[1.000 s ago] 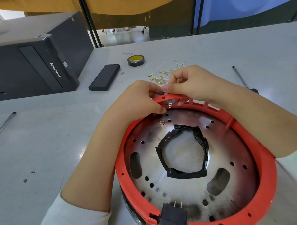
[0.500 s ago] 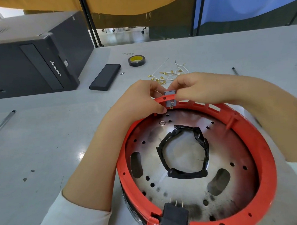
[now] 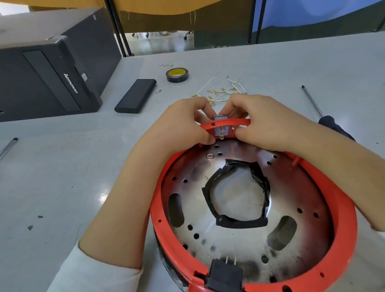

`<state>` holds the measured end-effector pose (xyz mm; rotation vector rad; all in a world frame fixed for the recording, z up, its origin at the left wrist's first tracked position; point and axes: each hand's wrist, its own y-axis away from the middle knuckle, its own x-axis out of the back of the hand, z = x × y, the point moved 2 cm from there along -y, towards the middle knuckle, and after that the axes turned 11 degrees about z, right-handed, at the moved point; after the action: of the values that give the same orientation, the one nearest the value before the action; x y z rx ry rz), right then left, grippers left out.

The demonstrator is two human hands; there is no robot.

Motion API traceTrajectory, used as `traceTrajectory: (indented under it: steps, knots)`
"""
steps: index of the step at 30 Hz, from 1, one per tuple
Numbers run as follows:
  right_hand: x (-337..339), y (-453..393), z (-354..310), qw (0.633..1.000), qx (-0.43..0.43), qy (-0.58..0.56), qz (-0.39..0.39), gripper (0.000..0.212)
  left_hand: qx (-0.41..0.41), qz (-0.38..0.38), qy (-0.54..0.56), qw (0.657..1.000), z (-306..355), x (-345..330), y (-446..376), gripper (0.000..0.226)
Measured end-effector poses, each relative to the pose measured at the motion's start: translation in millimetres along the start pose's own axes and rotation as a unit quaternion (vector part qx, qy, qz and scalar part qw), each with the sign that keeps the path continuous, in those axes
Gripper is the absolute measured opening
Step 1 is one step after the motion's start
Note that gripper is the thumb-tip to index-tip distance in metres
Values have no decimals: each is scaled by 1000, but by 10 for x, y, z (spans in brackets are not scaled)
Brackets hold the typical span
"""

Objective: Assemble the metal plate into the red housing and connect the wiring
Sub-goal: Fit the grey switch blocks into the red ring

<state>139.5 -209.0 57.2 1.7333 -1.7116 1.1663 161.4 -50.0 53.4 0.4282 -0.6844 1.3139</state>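
Now I am pinching a small grey switch (image 3: pixel 221 129) with both my left hand (image 3: pixel 181 122) and right hand (image 3: pixel 263 120), fingers closed on it. It is sitting at the far rim of the red housing (image 3: pixel 342 216), above the metal plate (image 3: pixel 242 238).

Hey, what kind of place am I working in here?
Probably a workshop or repair bench in an office-like room: a grey table holds a roll of tape, loose wires with crimp terminals, a screwdriver, and a desktop computer case.

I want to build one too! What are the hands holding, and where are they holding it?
Both hands, left and right, pinch a small grey switch by its sides, at the far rim of the red housing.
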Motion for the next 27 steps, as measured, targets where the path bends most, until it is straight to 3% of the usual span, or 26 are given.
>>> traceTrajectory:
  steps: [8,22,24,27]
  knots:
    - [17,-17,-5,1000,-1,4,12,37,13,-6,5,1000,-2,3,-14,31]
    - [20,3,-33,1000,7,0,8,27,-6,-12,4,1000,-23,-38,-22,30]
    - [27,-2,-8,999,-14,-38,-19,17,-26,-16,-14,999,-12,-55,-7,27]
    - [131,-48,90,973,-105,-185,-89,21,-42,-29,15,999,25,-64,28,30]
